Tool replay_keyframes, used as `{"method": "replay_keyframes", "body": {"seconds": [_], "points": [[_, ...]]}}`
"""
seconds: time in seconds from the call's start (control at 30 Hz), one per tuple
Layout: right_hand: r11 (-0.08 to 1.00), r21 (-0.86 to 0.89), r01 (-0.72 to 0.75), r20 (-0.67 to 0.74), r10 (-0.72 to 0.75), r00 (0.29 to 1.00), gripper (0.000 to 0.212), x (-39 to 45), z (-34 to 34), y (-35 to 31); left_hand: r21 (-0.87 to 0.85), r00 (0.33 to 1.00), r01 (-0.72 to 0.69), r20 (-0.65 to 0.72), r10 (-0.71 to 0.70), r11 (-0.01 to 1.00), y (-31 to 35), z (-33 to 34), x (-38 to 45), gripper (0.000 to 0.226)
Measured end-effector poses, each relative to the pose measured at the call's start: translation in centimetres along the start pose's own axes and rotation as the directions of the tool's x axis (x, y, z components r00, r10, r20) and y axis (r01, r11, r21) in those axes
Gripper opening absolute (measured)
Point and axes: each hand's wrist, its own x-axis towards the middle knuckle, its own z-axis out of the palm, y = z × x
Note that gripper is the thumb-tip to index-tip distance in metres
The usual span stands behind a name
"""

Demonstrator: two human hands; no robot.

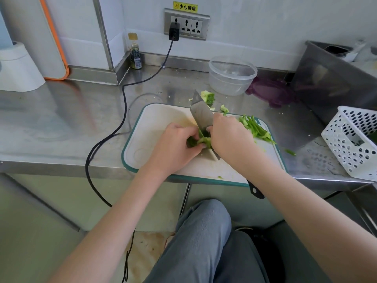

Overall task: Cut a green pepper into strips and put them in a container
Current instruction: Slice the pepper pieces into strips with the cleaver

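My left hand (pixel 175 144) pinches the uncut green pepper piece (pixel 201 141) on the white teal-rimmed cutting board (pixel 155 129); my right hand (pixel 228 135) grips the steel cleaver (pixel 201 113). Right: cut green strips (pixel 257 127) heaped. Far: clear plastic container (pixel 231 75) holds none yet.

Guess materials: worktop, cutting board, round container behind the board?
Worktop: likely stainless steel, brushed; it shows blurred reflections. Cutting board: probably plastic, matte white with a teal rim. Round container: clear plastic by its look, see-through walls; glass can't be ruled out.
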Motion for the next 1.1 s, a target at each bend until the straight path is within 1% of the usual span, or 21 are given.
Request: {"method": "replay_keyframes", "body": {"seconds": [0.13,0.23,0.3,0.37,0.47,0.53,0.57,0.63,0.73,0.8,0.87,0.93,1.0,1.03,1.1], "points": [[1.0,0.001,-0.01,0.049,0.01,0.999,0.031,1.4,-0.2,-1.4,-0.034,1.0,0.016,0.011,-0.015,0.999,-0.1,0.0,0.0,0.022],[0.999,0.03,0.019,0.076,-0.021,0.997,0.035,2.3,-0.7,-2.6,-0.049,1.0,0.007,-0.004,-0.007,0.999,0.2,-0.3,0.0,0.028],[0.999,0.025,0.02,0.078,-0.022,0.997,0.033,2.4,-0.8,-2.5,-0.055,1.0,0.008,0.011,-0.007,0.998,0.2,-0.5,0.1,0.02],[1.0,0.007,0.023,0.067,-0.023,0.997,0.029,2.0,-0.6,-1.7,-0.066,1.0,-0.006,-0.017,0.005,0.998,0.1,-0.6,0.2,0.013],[0.999,-0.024,0.047,0.049,-0.045,0.998,0.024,1.1,0.0,-0.2,-0.108,1.0,-0.005,0.005,0.006,0.994,0.0,-0.9,0.3,0.01],[0.999,-0.023,0.041,0.066,-0.039,0.997,0.025,1.3,0.1,0.2,-0.093,1.0,-0.002,0.022,0.004,0.996,0.1,-0.9,0.2,0.01],[0.999,-0.009,0.035,0.089,-0.034,0.995,0.026,1.7,0.1,0.2,-0.084,1.0,0.004,0.02,-0.002,0.996,0.1,-0.9,0.2,0.01],[0.996,0.084,-0.018,0.12,0.008,0.993,0.026,2.7,-0.1,-0.1,-0.094,1.0,0.024,0.013,-0.023,0.995,0.4,-1.0,0.2,0.01],[0.982,0.182,-0.044,0.118,0.023,0.993,0.025,3.5,-0.3,0.1,-0.166,0.996,0.091,0.033,-0.087,0.982,0.5,-1.1,0.4,0.013],[0.982,0.176,-0.066,0.107,0.048,0.993,0.027,3.5,-0.7,0.9,-0.191,0.992,0.126,0.051,-0.118,0.973,0.4,-1.0,0.5,0.013],[0.983,0.14,-0.117,0.107,0.102,0.989,0.029,3.3,-1.4,2.3,-0.194,0.99,0.138,0.054,-0.13,0.971,0.3,-0.8,0.5,0.013],[0.976,0.154,-0.151,0.151,0.127,0.98,0.026,3.1,-2.1,3.4,-0.203,0.989,0.147,0.045,-0.141,0.968,0.2,-0.7,0.5,0.013],[0.972,0.19,-0.14,0.189,0.103,0.976,0.023,3.0,-2.5,3.9,-0.206,0.988,0.156,0.02,-0.155,0.966,0.1,-0.7,0.6,0.013],[0.969,0.216,-0.122,0.171,0.085,0.982,0.024,3.1,-2.8,4.1,-0.205,0.987,0.159,0.009,-0.161,0.966,0.1,-0.7,0.6,0.012],[0.942,0.322,-0.093,0.081,0.07,0.994,0.03,3.0,-3.5,4.6,-0.2,0.985,0.17,0.003,-0.172,0.965,0.1,-0.8,0.6,0.012]]}}
